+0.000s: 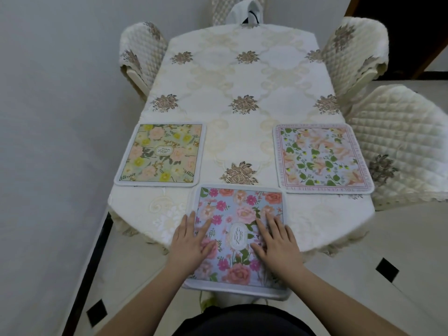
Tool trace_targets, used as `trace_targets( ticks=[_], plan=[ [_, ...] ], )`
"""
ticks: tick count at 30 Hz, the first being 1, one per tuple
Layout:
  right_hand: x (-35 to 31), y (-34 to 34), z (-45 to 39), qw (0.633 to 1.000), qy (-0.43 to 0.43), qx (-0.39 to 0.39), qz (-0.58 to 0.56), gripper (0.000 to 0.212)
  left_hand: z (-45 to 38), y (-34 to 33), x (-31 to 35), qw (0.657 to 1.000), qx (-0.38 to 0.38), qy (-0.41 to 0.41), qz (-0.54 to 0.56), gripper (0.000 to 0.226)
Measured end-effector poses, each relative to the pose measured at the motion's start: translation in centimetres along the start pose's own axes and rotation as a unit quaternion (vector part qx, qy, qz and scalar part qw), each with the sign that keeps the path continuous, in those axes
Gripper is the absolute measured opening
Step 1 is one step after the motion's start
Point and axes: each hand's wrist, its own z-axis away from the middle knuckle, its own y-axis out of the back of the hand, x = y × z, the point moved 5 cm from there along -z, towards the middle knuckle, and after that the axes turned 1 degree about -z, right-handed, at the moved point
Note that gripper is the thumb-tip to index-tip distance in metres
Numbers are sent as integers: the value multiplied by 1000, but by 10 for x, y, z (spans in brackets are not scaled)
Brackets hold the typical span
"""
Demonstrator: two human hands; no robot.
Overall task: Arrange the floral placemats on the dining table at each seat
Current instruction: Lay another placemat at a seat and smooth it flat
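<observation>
From the head view, the person is standing at the near end of the dining table [242,76], which is wearing a cream tablecloth with brown embroidered flower clusters. Both hands are lying flat, fingers straight and spread, on the blue placemat [238,236] with pink and coral flowers and an oval "GARDEN" label at its middle. The left hand [194,241] is pressing the mat's left side, its outer fingers reaching over the left edge onto the cloth; the right hand [276,238] is pressing the right side, inside the border. Neither hand is pinching or curling round anything.

The relation that matters: the mat is lying directly under and between the two palms, its longer side running away from the person, and its near edge is hanging past the table's near edge toward the person's body. Both hands are about equally near, so the likely next move is a two-handed slide forward to seat it fully.

Two other mats are already lying flat: a yellow-green placemat [161,154] at the left seat and a peach-lily placemat [323,158] with a lettered border at the right seat. Quilted chairs [400,141] are standing round the table; the far seats are showing no mats yet.
</observation>
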Motion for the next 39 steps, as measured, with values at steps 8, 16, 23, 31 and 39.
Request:
trace_targets(
  ticks=[8, 16, 23, 31, 39],
  plan=[
    [21, -8, 15, 998, -48, 25, -20, 76, 6, -1, -1, 999, 30, 21, 35, 84],
    [19, -3, 20, 996, -74, 31, -36, 85, 9, 6, 0, 997, 5, 43, 67, 107],
    [19, 11, 28, 992, -65, 65, -82, 64, 16, 21, -4, 980, 48, 27, 191, 79],
    [6, 41, 43, 938, -23, 150, -313, 61, 32, 50, 9, 941, 76, -55, 325, 70],
    [9, 50, 43, 805, -51, 87, -584, 65, 28, 49, 1, 779, 46, 94, 618, 70]
  ],
)
